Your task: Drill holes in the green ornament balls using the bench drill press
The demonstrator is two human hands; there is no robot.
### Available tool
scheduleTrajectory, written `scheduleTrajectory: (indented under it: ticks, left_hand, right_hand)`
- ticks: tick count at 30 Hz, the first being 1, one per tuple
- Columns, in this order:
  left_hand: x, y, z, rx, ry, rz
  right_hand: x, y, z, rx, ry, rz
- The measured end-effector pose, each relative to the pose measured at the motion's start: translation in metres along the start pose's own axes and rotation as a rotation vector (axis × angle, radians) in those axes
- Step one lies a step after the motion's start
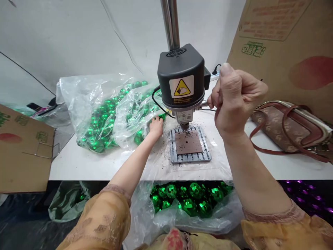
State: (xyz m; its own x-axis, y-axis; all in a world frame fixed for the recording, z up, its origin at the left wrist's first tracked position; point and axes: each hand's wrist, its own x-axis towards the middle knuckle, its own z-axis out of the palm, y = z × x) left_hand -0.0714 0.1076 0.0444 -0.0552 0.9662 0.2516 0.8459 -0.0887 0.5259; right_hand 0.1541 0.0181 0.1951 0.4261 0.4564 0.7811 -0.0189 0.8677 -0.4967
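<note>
Press: small black bench drill (181, 78) on a steel column, standing toward the back edge of the white bench (85, 165), middle.
Base plate: grey slotted plate (189, 144) under the spindle, brown pad on top, dark chips scattered around.
Right hand (234, 99): raised beside the drill head, clenched in a fist around the feed handle (205, 102), handle mostly hidden.
Left hand (156, 126): stretched out left of the base plate, fingers at the mouth of a clear plastic bag (104, 104), touching a green faceted ball (161, 117); actual grip cannot be told.
Bag contents: green mirror balls (100, 128), heaped toward the back left of the bench.
Front edge: second clear bag of green balls (191, 198) below the bench, near the lap.
Right end: brown handbag (288, 126) lying flat, cardboard box (286, 45) behind.
Left end: cardboard flap (23, 149) overlapping the corner.
</note>
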Motion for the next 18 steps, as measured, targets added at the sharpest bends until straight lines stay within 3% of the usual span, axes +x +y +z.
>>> scheduleTrajectory:
  ticks: [6,9,13,18]
  left_hand:
    - [-0.007,0.0,-0.003,-0.052,-0.014,0.022]
    - [-0.033,0.01,-0.016,-0.223,-0.032,0.109]
    - [-0.079,0.029,-0.032,-0.417,-0.184,0.214]
    - [-0.106,0.039,-0.027,-0.416,-0.319,0.309]
  right_hand:
    - [-0.003,0.001,-0.002,-0.081,-0.012,0.019]
    - [-0.003,0.001,-0.003,-0.084,-0.024,-0.007]
    - [-0.003,0.002,-0.003,-0.103,-0.013,0.013]
    - [-0.004,0.001,-0.002,-0.091,-0.017,0.027]
